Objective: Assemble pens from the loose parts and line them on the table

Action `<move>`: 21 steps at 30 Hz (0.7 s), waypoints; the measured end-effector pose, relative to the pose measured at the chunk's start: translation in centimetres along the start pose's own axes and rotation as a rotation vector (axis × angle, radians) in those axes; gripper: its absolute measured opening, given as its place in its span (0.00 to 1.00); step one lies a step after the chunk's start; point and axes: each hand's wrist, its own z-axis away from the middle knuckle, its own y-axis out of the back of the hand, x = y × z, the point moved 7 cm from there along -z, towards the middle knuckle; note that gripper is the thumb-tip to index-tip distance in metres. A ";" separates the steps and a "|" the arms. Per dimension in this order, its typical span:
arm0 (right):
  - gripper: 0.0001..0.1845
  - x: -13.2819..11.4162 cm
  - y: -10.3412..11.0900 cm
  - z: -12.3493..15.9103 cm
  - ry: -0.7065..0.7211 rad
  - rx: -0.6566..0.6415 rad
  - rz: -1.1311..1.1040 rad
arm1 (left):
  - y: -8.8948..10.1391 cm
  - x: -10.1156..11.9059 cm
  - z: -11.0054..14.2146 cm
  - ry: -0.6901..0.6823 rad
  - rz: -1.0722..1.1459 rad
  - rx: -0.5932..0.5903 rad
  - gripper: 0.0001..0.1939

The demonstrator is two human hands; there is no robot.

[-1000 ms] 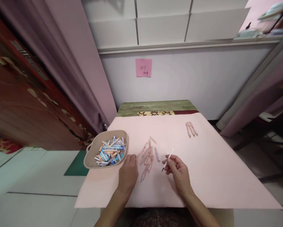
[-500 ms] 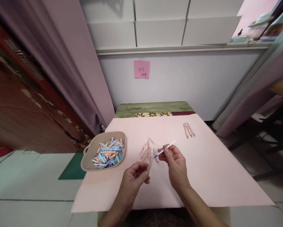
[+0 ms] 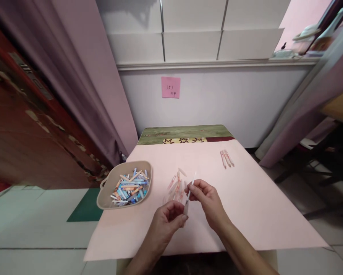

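Observation:
Between thumb and fingers, my left hand [image 3: 170,219] pinches a pale, translucent pen barrel [image 3: 186,207] that points upward. My right hand [image 3: 203,192] grips a thin white pen refill [image 3: 192,185], its dark lower end at the top of the barrel. Whether the tip is inside the barrel is too small to tell. Just beyond both hands lies a loose pile of clear and pink pen parts [image 3: 177,186] on the pink table cover. Farther right, 3 pinkish pens [image 3: 227,158] lie side by side.
A beige basket [image 3: 105,196] full of blue, orange and white pen parts stands at the table's left. The pink cover [image 3: 246,217] leaves a green patterned strip [image 3: 185,131] showing at the back. A pink note [image 3: 170,88] is stuck on the wall behind.
My right hand has tilted the refill more upright and brought it down to the barrel's top. The barrel in my left hand is also more upright.

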 end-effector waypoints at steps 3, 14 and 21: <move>0.14 0.3 -0.7 0.1 -0.087 -0.063 -0.080 | -0.8 0.5 0.0 0.032 0.064 -0.033 0.11; 0.21 1.3 2.9 -0.3 -0.058 0.140 0.016 | 0.5 1.2 0.4 -0.051 0.217 -0.011 0.08; 0.22 3.9 4.9 -0.6 -0.100 0.194 0.102 | 4.7 0.1 0.7 -0.045 0.353 0.178 0.25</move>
